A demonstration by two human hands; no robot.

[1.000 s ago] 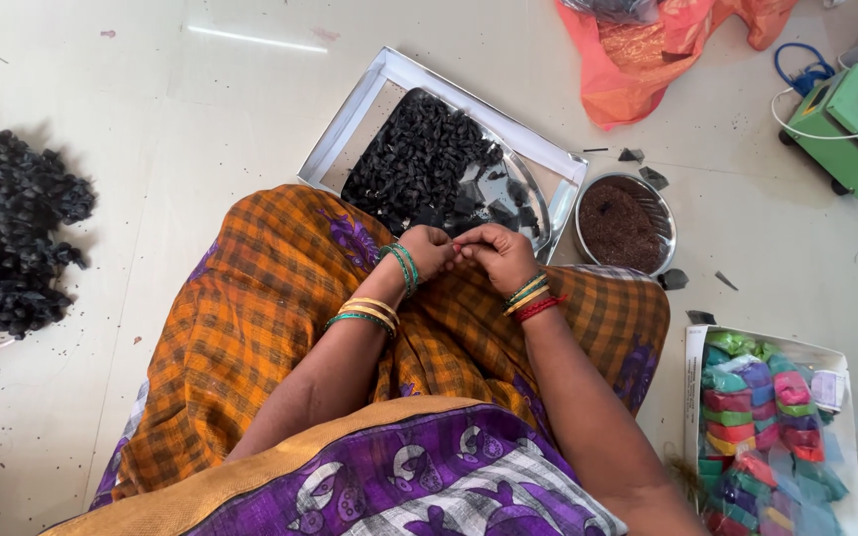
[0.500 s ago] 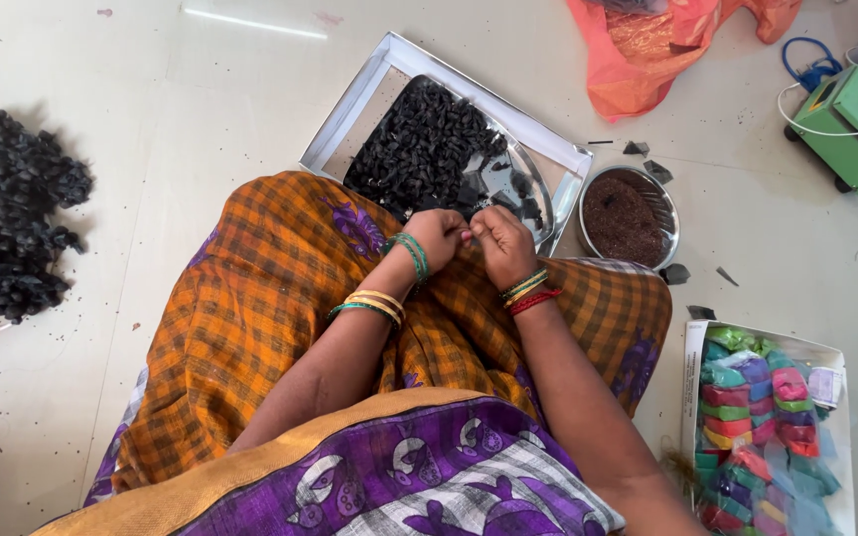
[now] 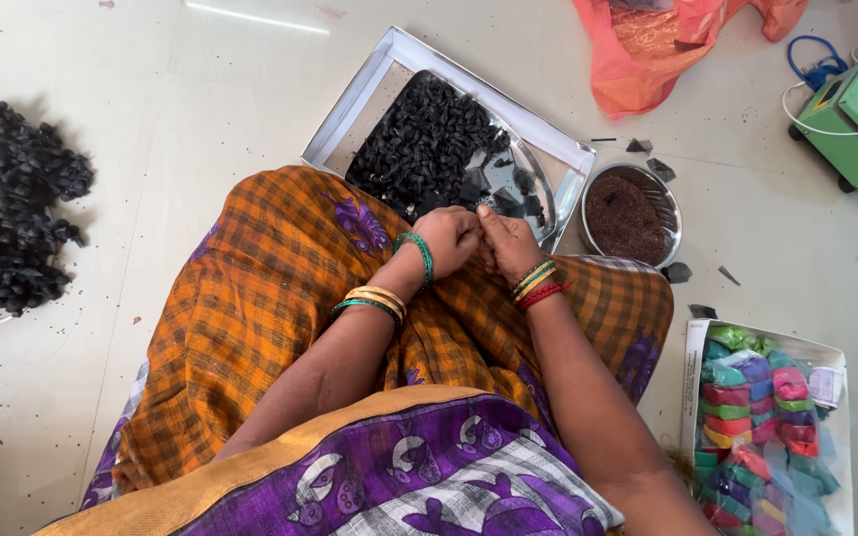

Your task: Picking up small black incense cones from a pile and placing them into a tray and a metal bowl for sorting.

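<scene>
Both hands (image 3: 479, 238) pinched shut on small black piece (image 3: 487, 202).

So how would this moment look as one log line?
left hand: pinching small item | right hand: pinching same | over lap | tray ahead

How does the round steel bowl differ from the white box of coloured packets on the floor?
The round steel bowl is circular, shiny metal and holds dark brown granular stuff; the white box is rectangular and packed with packets of many colours. The bowl sits beside the flat tray, ahead of the right hand; the box lies nearer, beside the right knee. Both rest on the floor, open-topped.
</scene>
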